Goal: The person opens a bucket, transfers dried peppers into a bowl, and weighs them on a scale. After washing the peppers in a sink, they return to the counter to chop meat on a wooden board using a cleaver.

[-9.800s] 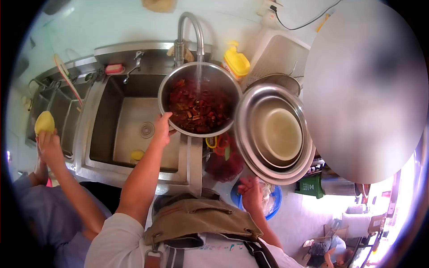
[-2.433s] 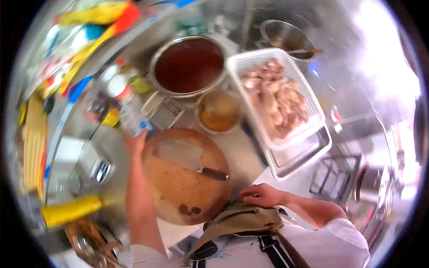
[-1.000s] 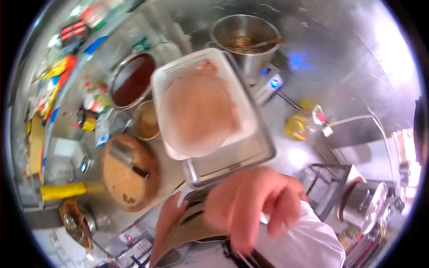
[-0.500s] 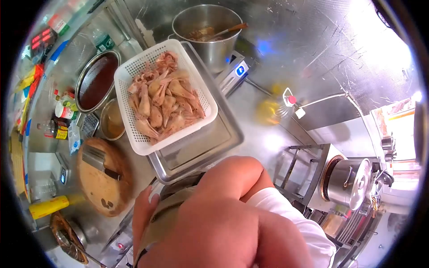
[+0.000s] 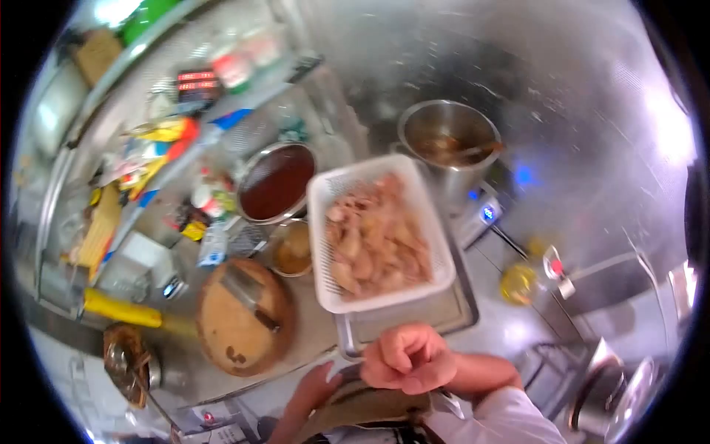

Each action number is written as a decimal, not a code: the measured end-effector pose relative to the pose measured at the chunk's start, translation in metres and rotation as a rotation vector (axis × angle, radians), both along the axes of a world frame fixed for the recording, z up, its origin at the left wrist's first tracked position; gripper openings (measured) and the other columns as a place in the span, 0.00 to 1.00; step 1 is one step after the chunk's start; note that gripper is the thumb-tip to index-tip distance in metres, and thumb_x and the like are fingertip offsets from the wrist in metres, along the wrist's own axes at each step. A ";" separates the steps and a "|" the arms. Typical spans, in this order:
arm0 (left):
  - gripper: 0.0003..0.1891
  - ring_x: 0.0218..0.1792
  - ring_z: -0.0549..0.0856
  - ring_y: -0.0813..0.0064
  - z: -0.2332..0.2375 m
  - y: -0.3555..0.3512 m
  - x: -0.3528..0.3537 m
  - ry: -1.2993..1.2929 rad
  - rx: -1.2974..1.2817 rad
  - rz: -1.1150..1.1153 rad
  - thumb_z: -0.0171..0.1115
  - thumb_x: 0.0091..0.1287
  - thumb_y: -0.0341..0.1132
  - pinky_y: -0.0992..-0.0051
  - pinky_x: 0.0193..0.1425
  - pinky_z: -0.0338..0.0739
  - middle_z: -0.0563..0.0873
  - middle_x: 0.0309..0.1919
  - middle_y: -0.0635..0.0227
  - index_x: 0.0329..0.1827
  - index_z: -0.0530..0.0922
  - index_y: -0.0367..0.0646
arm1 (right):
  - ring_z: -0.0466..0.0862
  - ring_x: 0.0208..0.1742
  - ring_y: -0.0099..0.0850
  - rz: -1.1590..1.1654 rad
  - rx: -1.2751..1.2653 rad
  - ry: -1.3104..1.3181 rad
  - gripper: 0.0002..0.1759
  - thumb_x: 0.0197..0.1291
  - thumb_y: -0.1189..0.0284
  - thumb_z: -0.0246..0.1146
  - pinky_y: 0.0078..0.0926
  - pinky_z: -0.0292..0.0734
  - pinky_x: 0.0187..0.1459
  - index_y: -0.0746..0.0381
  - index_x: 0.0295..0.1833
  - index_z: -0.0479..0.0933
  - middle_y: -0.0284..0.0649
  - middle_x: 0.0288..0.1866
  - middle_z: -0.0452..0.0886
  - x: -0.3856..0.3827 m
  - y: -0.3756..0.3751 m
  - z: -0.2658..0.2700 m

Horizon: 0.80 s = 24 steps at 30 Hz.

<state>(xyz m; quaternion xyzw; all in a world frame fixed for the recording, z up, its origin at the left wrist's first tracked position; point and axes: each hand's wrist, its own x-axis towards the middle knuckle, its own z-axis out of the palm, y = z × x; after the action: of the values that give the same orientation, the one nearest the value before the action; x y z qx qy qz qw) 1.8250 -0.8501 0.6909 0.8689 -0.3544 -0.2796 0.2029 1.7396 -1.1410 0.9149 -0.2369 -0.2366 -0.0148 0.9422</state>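
My right hand (image 5: 410, 359) is raised in front of my body, near the front edge of the metal tray (image 5: 462, 311). Its fingers are curled in, and whatever they hold, if anything, cannot be made out. Lower and to the left, my left hand (image 5: 318, 385) hangs beside the counter edge with its fingers apart and nothing in it. A white perforated basket (image 5: 319, 244) full of raw meat pieces (image 5: 381, 240) rests on the tray. Neither hand touches the basket.
A round chopping board (image 5: 229, 325) bears a cleaver (image 5: 248, 292). Behind it are a bowl (image 5: 292, 248) and a strainer over dark red liquid (image 5: 277, 183). A steel pot (image 5: 450, 133) stands at the back, an oil bottle (image 5: 521, 283) at the right.
The view has swung left, so the basket and counter appear further right. My right hand has come up into view with curled fingers; earlier a bent arm covered the front.
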 end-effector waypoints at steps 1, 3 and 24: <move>0.30 0.55 0.77 0.52 0.001 -0.004 -0.003 0.003 0.017 0.010 0.56 0.63 0.51 0.61 0.62 0.69 0.78 0.53 0.46 0.59 0.72 0.35 | 0.63 0.24 0.27 0.016 -0.047 0.084 0.13 0.50 0.86 0.58 0.25 0.54 0.26 0.61 0.27 0.61 0.38 0.25 0.67 -0.003 0.002 -0.024; 0.27 0.52 0.77 0.49 0.042 -0.029 -0.015 0.056 0.108 0.046 0.53 0.64 0.48 0.59 0.56 0.71 0.79 0.50 0.46 0.58 0.70 0.35 | 0.66 0.30 0.19 0.025 -0.204 0.186 0.13 0.55 0.86 0.59 0.16 0.61 0.32 0.61 0.29 0.63 0.33 0.29 0.70 -0.007 0.002 -0.054; 0.11 0.31 0.84 0.55 -0.025 -0.128 0.013 -0.093 -0.039 0.183 0.62 0.58 0.40 0.62 0.36 0.79 0.84 0.28 0.57 0.38 0.81 0.42 | 0.75 0.26 0.15 0.063 -0.517 0.723 0.15 0.67 0.64 0.57 0.14 0.70 0.28 0.64 0.34 0.79 0.30 0.27 0.79 -0.028 -0.121 -0.117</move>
<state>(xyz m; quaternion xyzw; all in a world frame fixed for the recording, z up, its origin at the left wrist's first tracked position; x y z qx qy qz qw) 1.8377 -0.9781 0.6660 0.9057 -0.2879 -0.2121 0.2276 1.7112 -1.2618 0.7980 -0.4473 0.1050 0.1575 0.8741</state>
